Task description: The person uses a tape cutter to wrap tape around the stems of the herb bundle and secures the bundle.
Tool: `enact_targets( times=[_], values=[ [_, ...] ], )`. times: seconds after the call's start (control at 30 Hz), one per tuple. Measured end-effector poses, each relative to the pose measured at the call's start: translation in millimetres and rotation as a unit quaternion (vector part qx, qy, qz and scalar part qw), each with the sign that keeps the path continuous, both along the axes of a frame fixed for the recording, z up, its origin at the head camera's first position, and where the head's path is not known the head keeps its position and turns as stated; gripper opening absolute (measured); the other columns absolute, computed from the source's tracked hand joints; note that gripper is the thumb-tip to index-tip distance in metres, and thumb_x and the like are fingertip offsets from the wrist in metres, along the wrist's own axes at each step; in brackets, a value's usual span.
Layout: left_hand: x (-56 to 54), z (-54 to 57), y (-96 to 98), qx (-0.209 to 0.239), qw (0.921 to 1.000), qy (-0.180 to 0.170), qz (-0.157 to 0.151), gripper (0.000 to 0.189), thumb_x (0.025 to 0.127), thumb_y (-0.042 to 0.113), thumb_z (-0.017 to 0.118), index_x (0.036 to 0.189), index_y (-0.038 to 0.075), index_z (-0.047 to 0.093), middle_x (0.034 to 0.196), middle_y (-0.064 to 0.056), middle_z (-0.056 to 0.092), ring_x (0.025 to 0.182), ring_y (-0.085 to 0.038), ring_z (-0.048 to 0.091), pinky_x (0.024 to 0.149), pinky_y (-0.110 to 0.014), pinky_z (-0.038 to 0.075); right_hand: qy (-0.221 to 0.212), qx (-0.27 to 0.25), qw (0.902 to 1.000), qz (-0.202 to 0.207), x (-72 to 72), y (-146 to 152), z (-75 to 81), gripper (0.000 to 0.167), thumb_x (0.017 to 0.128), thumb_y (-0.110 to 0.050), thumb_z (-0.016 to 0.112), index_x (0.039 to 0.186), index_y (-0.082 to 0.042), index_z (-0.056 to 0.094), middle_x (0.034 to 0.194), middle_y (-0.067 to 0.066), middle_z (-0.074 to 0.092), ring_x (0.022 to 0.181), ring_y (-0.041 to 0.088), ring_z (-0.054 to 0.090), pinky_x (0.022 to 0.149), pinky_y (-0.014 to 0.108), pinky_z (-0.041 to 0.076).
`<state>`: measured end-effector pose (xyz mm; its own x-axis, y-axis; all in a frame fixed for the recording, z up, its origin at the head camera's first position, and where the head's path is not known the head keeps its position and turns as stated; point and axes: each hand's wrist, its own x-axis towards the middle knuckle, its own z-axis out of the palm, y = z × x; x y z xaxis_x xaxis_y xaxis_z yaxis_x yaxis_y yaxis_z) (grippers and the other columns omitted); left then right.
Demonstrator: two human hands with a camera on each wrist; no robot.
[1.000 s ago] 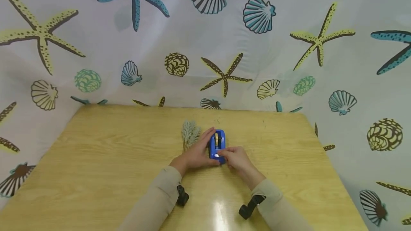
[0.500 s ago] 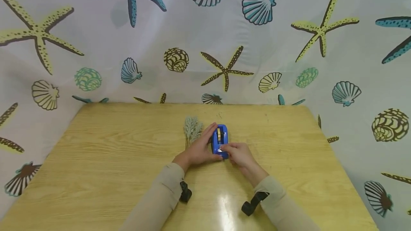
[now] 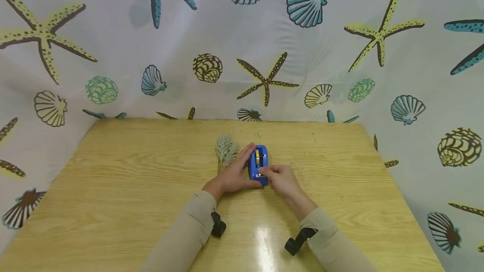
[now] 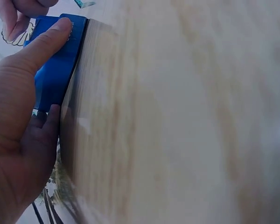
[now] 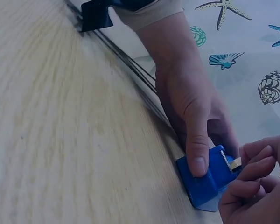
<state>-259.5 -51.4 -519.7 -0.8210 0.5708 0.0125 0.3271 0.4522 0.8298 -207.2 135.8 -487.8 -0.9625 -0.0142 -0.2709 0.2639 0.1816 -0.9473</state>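
Observation:
A blue tape dispenser with a roll of tape in it stands on the wooden table. My left hand grips it from the left. In the left wrist view the thumb presses the near end of the dispenser, and the fingers lie along its side. My right hand is at the dispenser's cutting end. The right wrist view shows its curled thumb and fingers pinching a short yellowish end of tape right beside the toothed blade.
A bunch of dried grass stems lies just left of the dispenser, its lower stems hidden behind my left hand. A patterned cloth with shells and starfish hangs behind the table.
Both hands keep their places at the dispenser. My right fingers have shifted slightly along it, toward the roll. The head view has moved a little.

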Motion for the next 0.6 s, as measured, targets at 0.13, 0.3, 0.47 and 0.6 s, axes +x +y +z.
enact_targets(
  times=[0.13, 0.3, 0.47, 0.6],
  values=[
    [1.0, 0.7, 1.3, -0.007, 1.0, 0.003, -0.001, 0.118, 0.078, 0.036, 0.086, 0.161, 0.031, 0.003, 0.17, 0.004, -0.001, 0.156, -0.022, 0.008, 0.122, -0.049, 0.023, -0.029, -0.003, 0.9995, 0.011, 3.2, 2.3, 3.8, 0.028, 0.096, -0.023, 0.067, 0.104, 0.003, 0.073, 0.055, -0.009, 0.04, 0.05, 0.006, 0.033, 0.047, 0.023, 0.027],
    [4.7, -0.2, 7.5, -0.016, 0.9998, 0.008, -0.006, 0.119, 0.078, 0.033, 0.087, 0.162, 0.027, 0.003, 0.17, 0.0, 0.0, 0.156, -0.025, 0.008, 0.122, -0.05, 0.022, -0.045, 0.001, 0.9987, 0.022, 13.5, 10.0, 3.0, 0.028, 0.097, -0.023, 0.065, 0.103, 0.003, 0.071, 0.055, -0.007, 0.039, 0.05, 0.007, 0.032, 0.048, 0.023, 0.026],
    [4.4, 1.8, 8.0, -0.018, 0.9998, 0.009, 0.001, 0.119, 0.078, 0.034, 0.087, 0.162, 0.028, 0.003, 0.17, 0.001, -0.001, 0.155, -0.027, 0.011, 0.122, -0.052, 0.023, -0.05, 0.0, 0.9986, 0.017, 16.2, 11.0, 5.5, 0.029, 0.096, -0.023, 0.065, 0.105, 0.004, 0.072, 0.056, -0.007, 0.038, 0.05, 0.007, 0.031, 0.048, 0.023, 0.025],
    [3.0, 3.9, 6.2, -0.005, 0.9999, 0.004, 0.012, 0.12, 0.077, 0.032, 0.088, 0.162, 0.029, 0.003, 0.17, 0.002, 0.0, 0.155, -0.027, 0.012, 0.122, -0.053, 0.022, -0.054, -0.01, 0.9983, 0.019, 17.8, 7.8, 9.6, 0.031, 0.096, -0.021, 0.065, 0.11, 0.006, 0.07, 0.056, -0.008, 0.037, 0.05, 0.006, 0.031, 0.048, 0.022, 0.024]
  ],
)
